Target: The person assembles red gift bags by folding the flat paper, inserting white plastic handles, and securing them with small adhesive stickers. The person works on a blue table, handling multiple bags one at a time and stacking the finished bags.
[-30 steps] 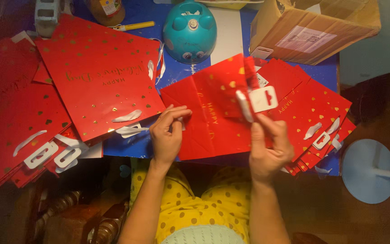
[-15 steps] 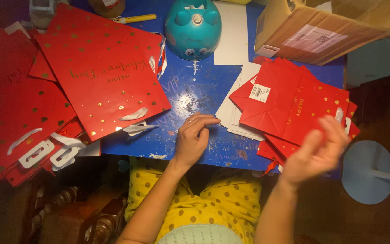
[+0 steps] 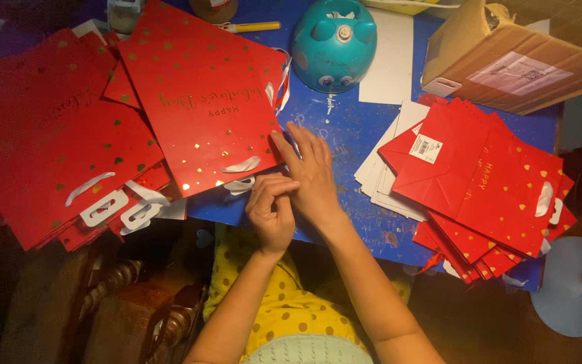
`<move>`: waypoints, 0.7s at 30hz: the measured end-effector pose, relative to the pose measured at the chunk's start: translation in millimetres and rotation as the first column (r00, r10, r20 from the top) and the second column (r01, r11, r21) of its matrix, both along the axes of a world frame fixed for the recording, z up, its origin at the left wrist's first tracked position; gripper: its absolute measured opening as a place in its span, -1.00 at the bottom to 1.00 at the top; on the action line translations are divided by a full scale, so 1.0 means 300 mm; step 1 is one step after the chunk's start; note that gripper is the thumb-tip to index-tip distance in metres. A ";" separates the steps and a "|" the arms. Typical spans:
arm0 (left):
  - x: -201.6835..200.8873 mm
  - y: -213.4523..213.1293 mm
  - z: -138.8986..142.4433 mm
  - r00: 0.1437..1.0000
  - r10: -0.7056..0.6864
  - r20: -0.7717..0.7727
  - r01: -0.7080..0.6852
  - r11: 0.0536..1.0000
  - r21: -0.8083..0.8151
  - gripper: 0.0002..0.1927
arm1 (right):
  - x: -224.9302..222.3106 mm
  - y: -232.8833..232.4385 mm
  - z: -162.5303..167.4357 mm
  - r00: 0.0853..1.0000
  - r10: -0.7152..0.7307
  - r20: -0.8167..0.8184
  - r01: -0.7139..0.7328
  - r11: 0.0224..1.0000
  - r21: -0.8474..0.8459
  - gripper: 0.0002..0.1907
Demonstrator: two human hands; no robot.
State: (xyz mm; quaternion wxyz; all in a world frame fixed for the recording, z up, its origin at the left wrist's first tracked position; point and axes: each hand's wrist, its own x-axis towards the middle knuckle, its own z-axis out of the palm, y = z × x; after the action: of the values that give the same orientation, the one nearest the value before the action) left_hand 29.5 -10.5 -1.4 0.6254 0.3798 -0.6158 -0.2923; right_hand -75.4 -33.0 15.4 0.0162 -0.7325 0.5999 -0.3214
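1. The right hand (image 3: pixel 312 176) lay flat with its fingers spread on the blue painted surface (image 3: pixel 358 135), its fingertips touching the lower right edge of a large red paper gift bag with gold hearts and gold lettering (image 3: pixel 200 111); it gripped nothing.
2. The left hand (image 3: pixel 271 212) sat just beside and partly under the right one at the near edge of the surface, its fingers curled; whether it held anything could not be told.
3. That bag lay flat on top of a spread pile of similar red gift bags (image 3: pixel 48 148) on the left, their white ribbon handles and white card hangers (image 3: pixel 106 205) showing at the near edge.
4. A second stack of folded red gift bags (image 3: pixel 486 182) lay on the right, well apart from both hands, resting on white sheets (image 3: pixel 378 175).
5. A teal round toy-like dome (image 3: pixel 335 44) stood at the far side, with a brown cardboard box (image 3: pixel 520 57) to its right.
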 end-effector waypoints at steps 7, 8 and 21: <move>-0.007 0.000 0.010 0.998 -0.039 0.041 0.044 0.993 -0.108 -0.79 | 0.002 -0.045 -0.021 0.998 0.052 0.042 -0.051 0.998 -0.034 -0.48; -0.008 0.003 0.013 0.997 -0.055 0.050 0.061 0.992 -0.115 -0.78 | -0.001 -0.049 -0.024 0.998 0.052 0.032 -0.051 0.997 -0.050 -0.51; 0.037 0.005 0.055 0.989 -0.039 0.142 0.072 0.969 -0.237 -0.72 | -0.166 0.117 -0.089 0.385 -0.021 0.923 0.223 0.972 -0.071 -0.84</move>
State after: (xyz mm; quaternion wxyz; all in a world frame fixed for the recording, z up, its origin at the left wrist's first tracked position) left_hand 40.5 -9.0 15.1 0.6150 0.3024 -0.6985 -0.2061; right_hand -125.2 2.1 -11.3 0.2520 -0.3865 0.5118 -0.7247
